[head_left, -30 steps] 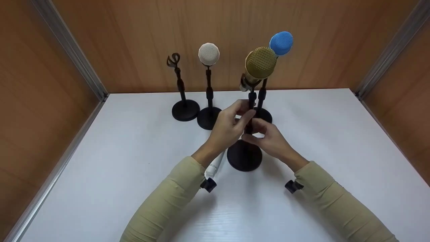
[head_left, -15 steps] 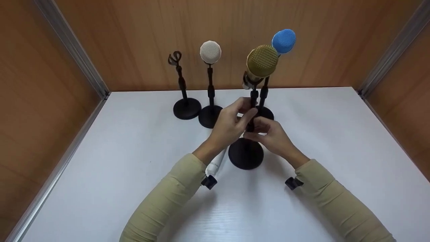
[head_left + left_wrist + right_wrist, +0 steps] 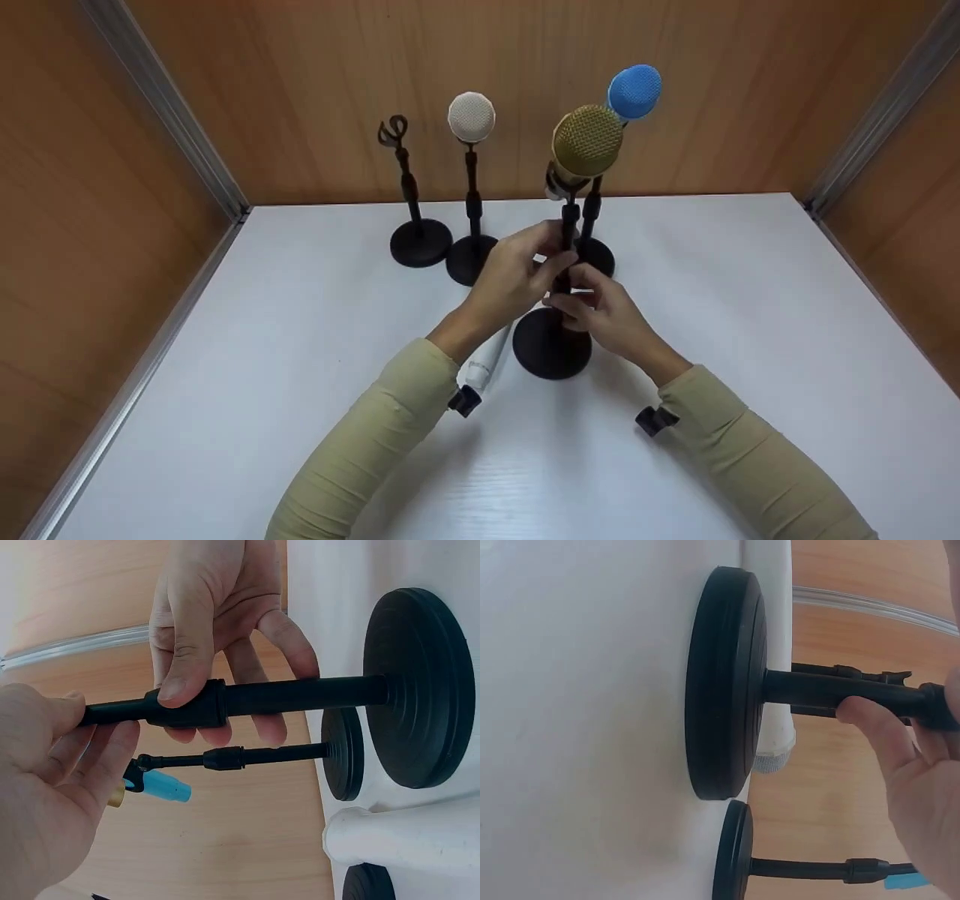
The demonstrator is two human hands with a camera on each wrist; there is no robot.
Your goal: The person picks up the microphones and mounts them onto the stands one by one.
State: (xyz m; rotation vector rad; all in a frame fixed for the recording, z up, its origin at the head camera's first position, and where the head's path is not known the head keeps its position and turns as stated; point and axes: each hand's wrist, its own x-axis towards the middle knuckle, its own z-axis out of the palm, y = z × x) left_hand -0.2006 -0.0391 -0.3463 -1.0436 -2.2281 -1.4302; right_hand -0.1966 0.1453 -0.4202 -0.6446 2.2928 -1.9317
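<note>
A black microphone stand (image 3: 553,343) with a round base stands upright on the table, bearing a gold microphone (image 3: 587,142) in its clip. Higher on the pole, my left hand (image 3: 517,274) pinches the thin upper rod (image 3: 112,712) between thumb and fingers. Just below it, my right hand (image 3: 604,311) grips the thick collar (image 3: 199,705), its thumb lying on it in the left wrist view. One right finger touches the lower tube (image 3: 802,688) in the right wrist view. A white microphone (image 3: 484,360) lies on the table left of the base, partly hidden by my left arm.
Behind stand a stand with a blue microphone (image 3: 634,91), one with a white-headed microphone (image 3: 471,117), and one with a bare clip (image 3: 392,132). Wood-grain panels (image 3: 330,90) with metal edging enclose the white table (image 3: 300,315) at the back and sides.
The gold microphone and my left hand have come down slightly. The right fingers have shifted a little around the pole. The other stands have stayed in place.
</note>
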